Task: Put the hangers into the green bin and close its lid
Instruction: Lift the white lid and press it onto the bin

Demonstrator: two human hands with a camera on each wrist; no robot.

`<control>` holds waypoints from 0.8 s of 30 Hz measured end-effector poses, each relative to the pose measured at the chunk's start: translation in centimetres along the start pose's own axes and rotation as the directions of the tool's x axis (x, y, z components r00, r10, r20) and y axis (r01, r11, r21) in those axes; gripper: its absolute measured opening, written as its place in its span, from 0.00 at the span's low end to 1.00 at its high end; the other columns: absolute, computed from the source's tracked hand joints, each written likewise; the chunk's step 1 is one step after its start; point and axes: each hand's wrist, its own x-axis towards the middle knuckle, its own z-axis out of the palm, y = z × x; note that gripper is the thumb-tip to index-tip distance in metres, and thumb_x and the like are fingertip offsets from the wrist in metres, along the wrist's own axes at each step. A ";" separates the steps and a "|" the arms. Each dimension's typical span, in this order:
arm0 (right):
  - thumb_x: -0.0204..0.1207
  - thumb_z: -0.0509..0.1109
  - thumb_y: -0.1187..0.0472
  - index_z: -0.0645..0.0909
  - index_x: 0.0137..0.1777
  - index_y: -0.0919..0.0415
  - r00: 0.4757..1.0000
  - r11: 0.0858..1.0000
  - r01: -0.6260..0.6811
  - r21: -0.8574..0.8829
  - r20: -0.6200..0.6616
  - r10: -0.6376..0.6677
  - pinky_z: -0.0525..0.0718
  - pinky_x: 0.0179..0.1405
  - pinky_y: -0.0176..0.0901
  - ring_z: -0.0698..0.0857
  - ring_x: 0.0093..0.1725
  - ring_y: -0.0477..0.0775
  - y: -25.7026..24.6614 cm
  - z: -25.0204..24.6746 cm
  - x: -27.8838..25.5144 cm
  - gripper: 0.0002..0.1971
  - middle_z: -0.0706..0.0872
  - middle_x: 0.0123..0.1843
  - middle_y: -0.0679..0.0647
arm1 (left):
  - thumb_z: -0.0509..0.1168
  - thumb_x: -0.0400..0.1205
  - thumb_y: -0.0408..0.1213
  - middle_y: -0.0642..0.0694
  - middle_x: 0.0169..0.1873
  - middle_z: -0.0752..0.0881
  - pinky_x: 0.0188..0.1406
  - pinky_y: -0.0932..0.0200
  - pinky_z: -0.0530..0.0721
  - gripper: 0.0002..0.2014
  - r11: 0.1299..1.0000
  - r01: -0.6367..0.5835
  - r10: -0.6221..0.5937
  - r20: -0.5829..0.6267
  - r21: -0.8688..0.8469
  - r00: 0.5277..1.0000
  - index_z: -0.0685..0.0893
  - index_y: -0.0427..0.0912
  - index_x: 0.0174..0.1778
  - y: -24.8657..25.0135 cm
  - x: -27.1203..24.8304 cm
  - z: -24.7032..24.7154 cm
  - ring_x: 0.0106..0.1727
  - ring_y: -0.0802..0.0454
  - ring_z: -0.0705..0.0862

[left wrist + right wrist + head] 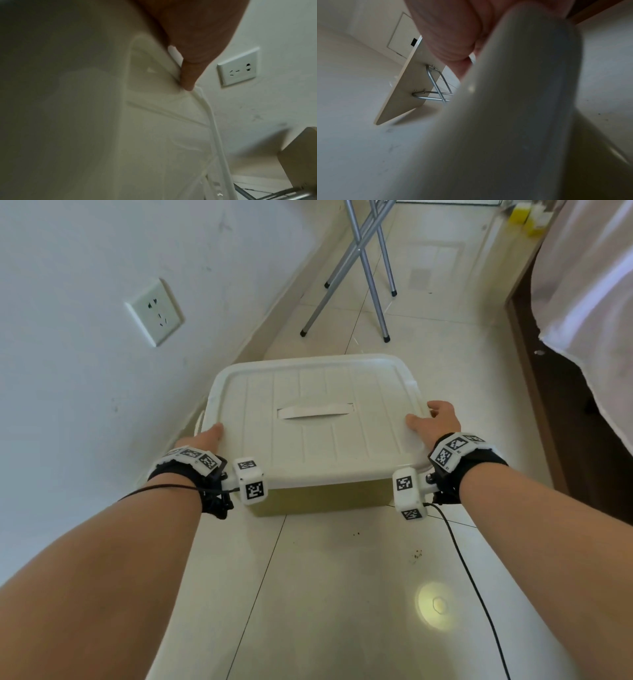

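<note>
Low in the frame, the left hand point(205, 438) and right hand point(435, 422) grip the white lid point(318, 419) by its two side edges, thumbs on top, fingers curled under. The lid sits on the green bin point(318, 501) at centre, on the tiled floor point(325, 594). Metal legs point(363, 268) cross at top; a socket point(154, 311) is upper left.
</note>
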 end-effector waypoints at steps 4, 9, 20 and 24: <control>0.71 0.71 0.47 0.64 0.75 0.66 0.989 0.987 -0.147 -0.069 -0.005 0.147 0.77 0.60 0.53 0.80 0.60 0.67 -0.4 -0.2 -0.2 0.37 0.79 0.66 0.64 | 0.63 0.73 0.58 0.40 0.47 0.85 0.41 0.51 0.79 0.19 0.999 -0.049 0.051 -0.080 0.021 0.995 0.77 0.48 0.51 -0.2 -0.2 0.3 0.40 0.41 0.83; 0.67 0.75 0.50 0.70 0.72 0.65 0.994 0.994 -0.105 -0.017 -0.040 0.105 0.79 0.55 0.48 0.82 0.55 0.64 -0.4 0.3 -0.1 0.35 0.82 0.61 0.58 | 0.64 0.74 0.54 0.41 0.43 0.84 0.30 0.57 0.72 0.17 0.995 -0.098 0.098 -0.108 0.011 0.989 0.79 0.44 0.48 -0.3 0.2 0.5 0.32 0.45 0.79; 0.72 0.71 0.62 0.75 0.67 0.64 0.980 0.991 0.127 -0.046 -0.151 -0.132 0.75 0.48 0.39 0.83 0.57 0.59 -0.2 0.9 0.2 0.23 0.79 0.67 0.60 | 0.61 0.76 0.48 0.41 0.40 0.86 0.48 0.52 0.81 0.16 0.977 -0.206 0.212 -0.190 0.051 0.958 0.85 0.40 0.49 -0.3 -0.6 0.7 0.43 0.39 0.84; 0.72 0.69 0.63 0.77 0.65 0.62 0.978 0.989 0.129 -0.070 -0.157 -0.138 0.75 0.46 0.39 0.83 0.55 0.58 -0.2 0.9 0.6 0.20 0.80 0.66 0.59 | 0.62 0.78 0.46 0.42 0.40 0.84 0.50 0.50 0.82 0.16 0.975 -0.221 0.224 -0.233 0.037 0.946 0.86 0.39 0.52 0.0 -0.8 0.8 0.43 0.38 0.84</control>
